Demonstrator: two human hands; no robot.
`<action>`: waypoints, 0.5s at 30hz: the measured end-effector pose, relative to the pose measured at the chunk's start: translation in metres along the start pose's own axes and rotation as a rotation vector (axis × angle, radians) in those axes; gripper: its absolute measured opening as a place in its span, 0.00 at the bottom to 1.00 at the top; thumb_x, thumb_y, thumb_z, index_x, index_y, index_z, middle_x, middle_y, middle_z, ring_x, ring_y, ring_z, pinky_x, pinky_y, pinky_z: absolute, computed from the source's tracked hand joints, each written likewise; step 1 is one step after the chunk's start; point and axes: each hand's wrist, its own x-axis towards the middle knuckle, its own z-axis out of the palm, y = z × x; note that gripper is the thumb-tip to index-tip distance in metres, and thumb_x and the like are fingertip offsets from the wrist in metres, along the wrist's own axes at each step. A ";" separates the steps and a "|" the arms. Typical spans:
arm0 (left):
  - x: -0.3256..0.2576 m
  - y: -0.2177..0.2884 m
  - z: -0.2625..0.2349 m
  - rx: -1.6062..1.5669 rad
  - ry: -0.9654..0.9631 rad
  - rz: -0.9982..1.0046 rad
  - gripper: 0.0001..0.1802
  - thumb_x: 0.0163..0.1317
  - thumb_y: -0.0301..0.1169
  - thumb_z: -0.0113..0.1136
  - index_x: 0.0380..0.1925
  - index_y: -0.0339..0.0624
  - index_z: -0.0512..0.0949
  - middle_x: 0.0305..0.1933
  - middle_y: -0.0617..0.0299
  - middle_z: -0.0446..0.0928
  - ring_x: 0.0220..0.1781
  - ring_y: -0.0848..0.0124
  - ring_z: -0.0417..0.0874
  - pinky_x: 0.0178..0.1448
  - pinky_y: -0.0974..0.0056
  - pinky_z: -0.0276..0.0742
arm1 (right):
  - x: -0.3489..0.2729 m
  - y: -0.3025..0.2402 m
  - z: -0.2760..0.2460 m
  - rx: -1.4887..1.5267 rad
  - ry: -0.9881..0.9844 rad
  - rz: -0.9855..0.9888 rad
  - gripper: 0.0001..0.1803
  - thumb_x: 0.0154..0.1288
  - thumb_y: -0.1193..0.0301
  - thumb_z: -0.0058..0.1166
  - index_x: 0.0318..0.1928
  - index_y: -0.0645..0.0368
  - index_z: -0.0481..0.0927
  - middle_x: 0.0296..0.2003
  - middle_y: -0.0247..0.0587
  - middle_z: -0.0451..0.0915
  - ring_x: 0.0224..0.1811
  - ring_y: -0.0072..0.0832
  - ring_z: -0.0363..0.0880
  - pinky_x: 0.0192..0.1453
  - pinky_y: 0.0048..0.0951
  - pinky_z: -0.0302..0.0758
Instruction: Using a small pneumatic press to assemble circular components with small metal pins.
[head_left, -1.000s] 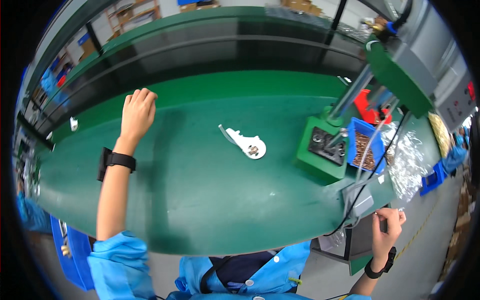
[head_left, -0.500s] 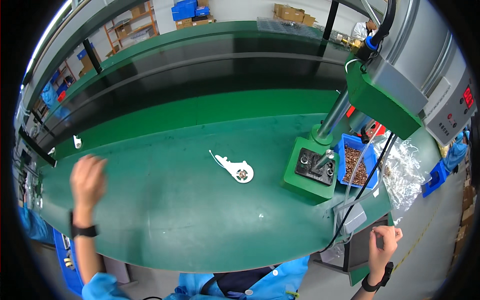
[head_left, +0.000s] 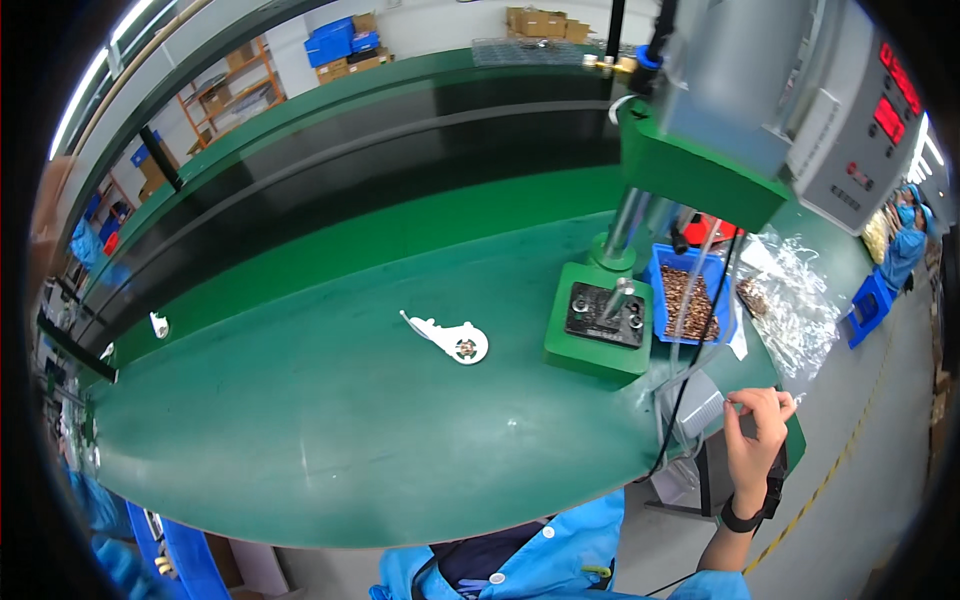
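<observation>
My right hand (head_left: 762, 440) is raised at the right, beyond the table's near right edge, thumb and forefinger pinched together. Whatever sits in the pinch is too small to name. At the far left rim my left hand (head_left: 50, 220) is a smear of motion; its fingers cannot be made out. On the green table (head_left: 330, 400) lies a flat white part (head_left: 465, 343) with a round end, a metal centre and a thin tail, touched by neither hand. Right of it stands a green bench press (head_left: 600, 325) with a black fixture plate (head_left: 606, 314) on its base.
Beside the press, a blue bin (head_left: 658, 290) holds many small copper-coloured pieces. Clear plastic bags (head_left: 795, 310) lie to its right. Cables and a tube (head_left: 690, 370) hang near my right hand. A dark conveyor belt (head_left: 400, 140) runs behind, with another white part (head_left: 159, 325) at left.
My left hand has swung up and out to the far left rim. The pinched right hand has risen slightly. The view has turned, so the table and press appear further left.
</observation>
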 end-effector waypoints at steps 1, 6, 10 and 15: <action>0.025 0.049 -0.013 -0.116 0.042 0.089 0.11 0.43 0.24 0.59 0.31 0.41 0.78 0.34 0.53 0.76 0.41 0.60 0.77 0.44 0.59 0.74 | 0.002 -0.005 0.000 0.028 -0.017 -0.016 0.10 0.44 0.84 0.57 0.28 0.58 0.75 0.26 0.32 0.75 0.26 0.24 0.67 0.48 0.29 0.56; 0.102 0.333 0.001 -1.117 0.094 0.441 0.27 0.52 0.49 0.60 0.46 0.42 0.75 0.36 0.57 0.77 0.39 0.61 0.77 0.44 0.59 0.70 | -0.012 -0.006 -0.027 -0.103 -0.055 0.025 0.10 0.42 0.83 0.58 0.27 0.57 0.75 0.25 0.32 0.75 0.25 0.24 0.67 0.47 0.30 0.56; 0.074 0.387 0.005 -1.090 -0.024 0.432 0.35 0.51 0.55 0.58 0.51 0.42 0.70 0.37 0.54 0.77 0.38 0.59 0.79 0.42 0.59 0.72 | -0.027 0.007 -0.049 -0.176 -0.034 0.060 0.10 0.42 0.83 0.58 0.27 0.57 0.75 0.25 0.31 0.75 0.24 0.24 0.67 0.48 0.31 0.56; 0.082 0.387 0.002 -1.338 -0.211 0.321 0.33 0.53 0.53 0.59 0.51 0.41 0.67 0.32 0.50 0.79 0.33 0.52 0.81 0.36 0.56 0.75 | -0.033 0.022 -0.049 -0.171 -0.082 0.174 0.09 0.44 0.81 0.59 0.28 0.55 0.76 0.25 0.30 0.77 0.29 0.26 0.73 0.47 0.32 0.56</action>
